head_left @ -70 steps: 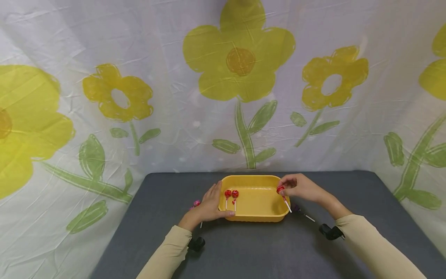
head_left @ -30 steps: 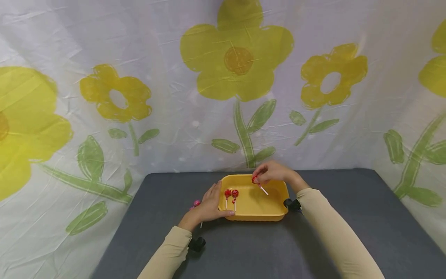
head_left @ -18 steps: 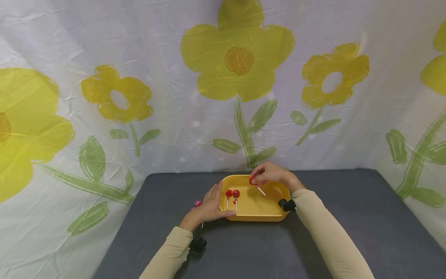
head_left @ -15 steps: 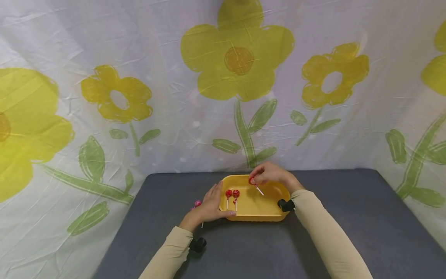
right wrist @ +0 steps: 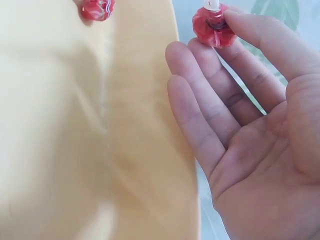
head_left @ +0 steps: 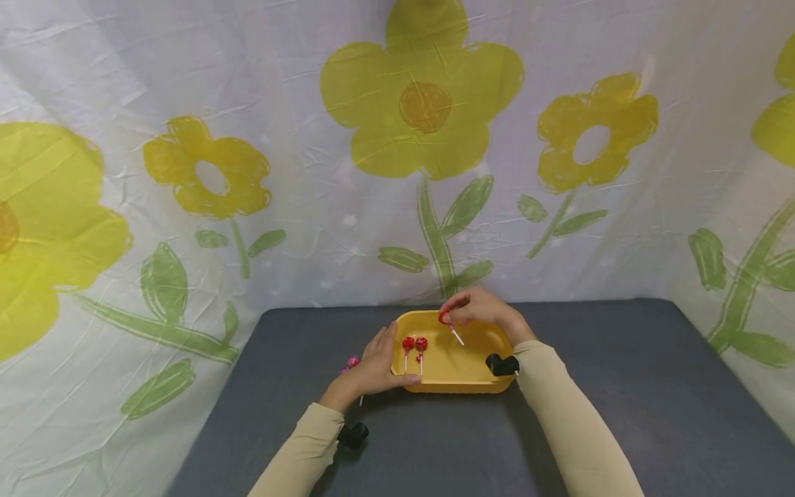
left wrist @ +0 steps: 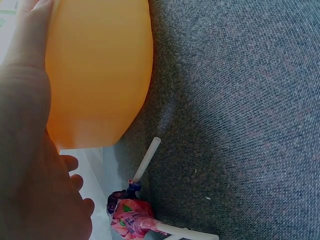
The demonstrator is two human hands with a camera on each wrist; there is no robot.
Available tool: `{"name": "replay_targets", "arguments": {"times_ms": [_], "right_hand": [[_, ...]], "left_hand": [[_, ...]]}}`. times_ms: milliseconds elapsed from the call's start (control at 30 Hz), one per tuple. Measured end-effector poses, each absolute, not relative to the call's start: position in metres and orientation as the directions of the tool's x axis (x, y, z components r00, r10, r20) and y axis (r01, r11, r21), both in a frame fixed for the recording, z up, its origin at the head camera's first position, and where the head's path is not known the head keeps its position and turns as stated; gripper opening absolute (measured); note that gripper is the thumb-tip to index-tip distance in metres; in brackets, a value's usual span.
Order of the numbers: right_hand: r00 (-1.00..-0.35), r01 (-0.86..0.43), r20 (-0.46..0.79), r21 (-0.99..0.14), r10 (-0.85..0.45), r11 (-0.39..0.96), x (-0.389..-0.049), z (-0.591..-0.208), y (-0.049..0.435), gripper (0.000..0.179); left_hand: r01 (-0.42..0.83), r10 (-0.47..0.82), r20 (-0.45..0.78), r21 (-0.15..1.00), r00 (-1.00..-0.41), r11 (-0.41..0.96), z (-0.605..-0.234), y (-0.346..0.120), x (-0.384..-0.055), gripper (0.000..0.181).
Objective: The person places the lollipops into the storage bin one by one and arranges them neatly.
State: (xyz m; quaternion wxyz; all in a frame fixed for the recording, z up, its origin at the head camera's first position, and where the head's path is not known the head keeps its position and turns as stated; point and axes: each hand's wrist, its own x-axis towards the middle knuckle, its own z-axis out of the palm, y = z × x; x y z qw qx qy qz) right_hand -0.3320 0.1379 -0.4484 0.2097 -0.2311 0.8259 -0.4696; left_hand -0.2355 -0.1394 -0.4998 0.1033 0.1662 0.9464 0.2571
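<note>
Between thumb and fingertips, my right hand (head_left: 481,310) pinches a red-wrapped lollipop (right wrist: 206,31) by its head, its white stick slanting down toward me in the head view. This lollipop is over the back part of a yellow plastic tray (head_left: 459,388). Two more red lollipops, a left one (head_left: 407,343) and a right one (head_left: 421,343), lie side by side at the tray's left end, sticks toward me. My left hand (head_left: 371,366) rests along the tray's left end with fingers extended and thumb over the front left corner.
Left of the tray, partly behind my left hand, lie a pink-wrapped lollipop (left wrist: 131,220) and a dark purple one (left wrist: 116,199). The dark grey table (head_left: 397,442) stretches around the tray. A flower-print cloth (head_left: 298,207) hangs behind it.
My right hand has carried the red lollipop left from the tray's right end to over its back middle, shifting only slightly in the last half second. The left hand has stayed in place.
</note>
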Motion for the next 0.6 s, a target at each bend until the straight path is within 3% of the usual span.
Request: {"name": "replay_targets", "arguments": {"times_ms": [600], "right_hand": [[-0.831,-0.116,-0.132,-0.909,-0.540,0.401,-0.330,-0.471,0.133,0.029]], "left_hand": [[0.258,0.367,-0.110,0.530,-0.924,0.808,-0.498,-0.139,-0.234,0.129]]}}
